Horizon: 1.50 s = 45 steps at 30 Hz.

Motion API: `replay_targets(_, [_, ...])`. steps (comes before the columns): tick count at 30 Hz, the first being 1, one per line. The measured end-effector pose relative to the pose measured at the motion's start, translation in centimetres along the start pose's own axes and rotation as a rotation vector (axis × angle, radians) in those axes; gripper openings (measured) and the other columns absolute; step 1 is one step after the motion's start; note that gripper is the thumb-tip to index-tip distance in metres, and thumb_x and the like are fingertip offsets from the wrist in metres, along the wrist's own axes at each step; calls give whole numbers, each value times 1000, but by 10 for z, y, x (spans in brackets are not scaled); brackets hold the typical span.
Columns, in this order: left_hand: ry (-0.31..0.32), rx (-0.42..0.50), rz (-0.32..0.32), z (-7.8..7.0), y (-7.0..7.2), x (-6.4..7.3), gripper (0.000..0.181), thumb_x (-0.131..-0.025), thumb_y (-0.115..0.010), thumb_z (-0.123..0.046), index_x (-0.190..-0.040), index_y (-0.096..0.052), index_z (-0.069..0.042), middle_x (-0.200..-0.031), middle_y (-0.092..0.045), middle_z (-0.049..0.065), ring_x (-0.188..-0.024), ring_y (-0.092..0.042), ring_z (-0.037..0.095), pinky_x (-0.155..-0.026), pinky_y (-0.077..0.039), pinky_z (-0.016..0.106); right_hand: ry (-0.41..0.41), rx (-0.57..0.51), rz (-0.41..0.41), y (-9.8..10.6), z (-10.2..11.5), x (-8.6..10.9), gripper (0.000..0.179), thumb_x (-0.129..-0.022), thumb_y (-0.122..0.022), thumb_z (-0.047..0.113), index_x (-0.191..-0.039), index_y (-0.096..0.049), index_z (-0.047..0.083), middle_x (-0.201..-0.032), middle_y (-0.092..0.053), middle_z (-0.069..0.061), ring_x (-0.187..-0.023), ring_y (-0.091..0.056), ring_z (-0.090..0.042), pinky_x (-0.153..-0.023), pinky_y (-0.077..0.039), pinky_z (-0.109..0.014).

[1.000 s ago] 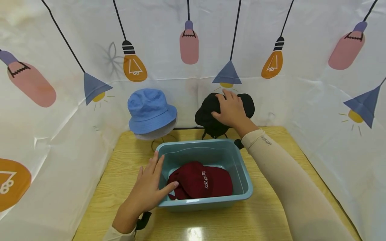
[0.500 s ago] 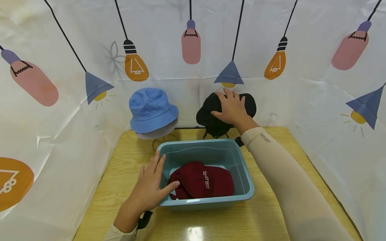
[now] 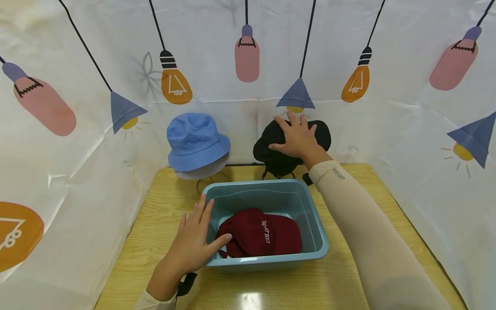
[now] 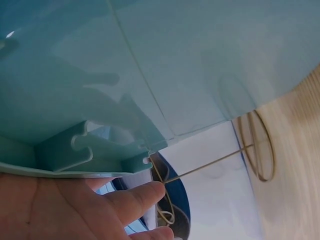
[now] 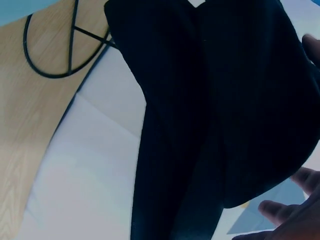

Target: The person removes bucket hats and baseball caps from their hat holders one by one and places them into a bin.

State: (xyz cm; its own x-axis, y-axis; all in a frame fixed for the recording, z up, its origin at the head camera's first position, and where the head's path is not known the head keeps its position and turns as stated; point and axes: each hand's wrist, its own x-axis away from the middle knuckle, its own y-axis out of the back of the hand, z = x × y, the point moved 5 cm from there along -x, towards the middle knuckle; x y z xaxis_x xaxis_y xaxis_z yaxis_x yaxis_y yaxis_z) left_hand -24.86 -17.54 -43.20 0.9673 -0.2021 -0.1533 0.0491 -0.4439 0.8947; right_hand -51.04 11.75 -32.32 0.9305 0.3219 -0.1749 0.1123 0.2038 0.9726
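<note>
My right hand is spread over the top of a black cap on a dark wire stand at the back of the table. In the right wrist view the cap fills the middle, with fingers at its right edge. My left hand lies with straight fingers on the left rim of a blue-green plastic basin. Inside the basin lies a dark red baseball cap with white lettering. The left wrist view shows the palm against the basin's underside and rim.
A blue bucket hat, with a pale grey brim showing beneath, sits on a gold wire stand at the back left. White sheets printed with lamps enclose the wooden table at the back and sides.
The view has shifted slightly, so everything sits a little further right. The right hand has edged slightly left over the black cap; the left hand keeps its place on the basin.
</note>
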Motion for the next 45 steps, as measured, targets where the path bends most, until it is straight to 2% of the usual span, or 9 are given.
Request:
replay_targets(3, [0,6,0,0,0,1,102,-93,-57,-74,-168,-15,-18,-175,-6,10,-157,-21,44,-119,-10,77,-5,-11,24,-3,-1,1,99,-88,-64,73,-166,-11,44,-176,1,-11,-156,-2,-55,-111,-7,-86])
replay_targets(8, [2,3,11,-1,0,1,103,-93,-51,-78,-168,-14,-19,-175,-6,9,-157,-21,44,-118,-10,77,-31,-34,46,-5,-4,4,96,-90,-65,70,-166,-12,44,-175,1,-12,-155,-6,-56,-113,-9,-85])
replay_targets(11, [1,8,13,-1,0,1,103,-93,-53,-76,-168,-13,-19,-175,-6,10,-157,-20,44,-118,-11,78,-33,-54,45,-7,-4,4,92,-92,-63,67,-166,-14,42,-175,-1,-13,-155,-10,-56,-115,-8,-83])
replay_targets(19, [3,18,8,-2,3,2,103,-93,-51,-77,-168,-14,-17,-175,-7,10,-157,-21,43,-117,-12,79,-48,-74,6,-10,-4,0,81,-96,-59,66,-164,-27,34,-171,-16,-19,-152,-22,-55,-119,-9,-78])
replay_targets(25, [-8,35,16,-1,3,1,104,-93,-53,-77,-168,-11,-19,-175,-5,10,-157,-25,38,-119,-8,76,-63,-41,-23,-5,-6,2,82,-94,-58,69,-163,-30,35,-159,-32,-24,-140,-37,-53,-117,-24,-74])
replay_targets(31, [-15,40,27,-2,3,1,104,-93,-54,-76,-169,-9,-21,-175,-4,11,-154,-32,40,-120,-7,75,-59,-59,-31,-4,-7,3,82,-94,-59,68,-163,-30,33,-157,-34,-25,-138,-39,-52,-112,-31,-75])
replay_targets(36, [-16,26,28,-4,2,2,105,-92,-54,-77,-169,-9,-21,-175,-4,12,-153,-34,41,-121,-7,75,-44,-96,-63,-2,-7,3,80,-95,-63,62,-162,-34,29,-155,-35,-25,-137,-42,-49,-110,-41,-68])
replay_targets(45, [-14,22,38,-7,0,-1,106,-92,-52,-79,-169,-8,-22,-176,-1,10,-153,-34,40,-120,-7,75,-32,-96,-148,7,-7,6,77,-94,-67,59,-158,-41,25,-149,-43,-23,-133,-46,-40,-111,-45,-60])
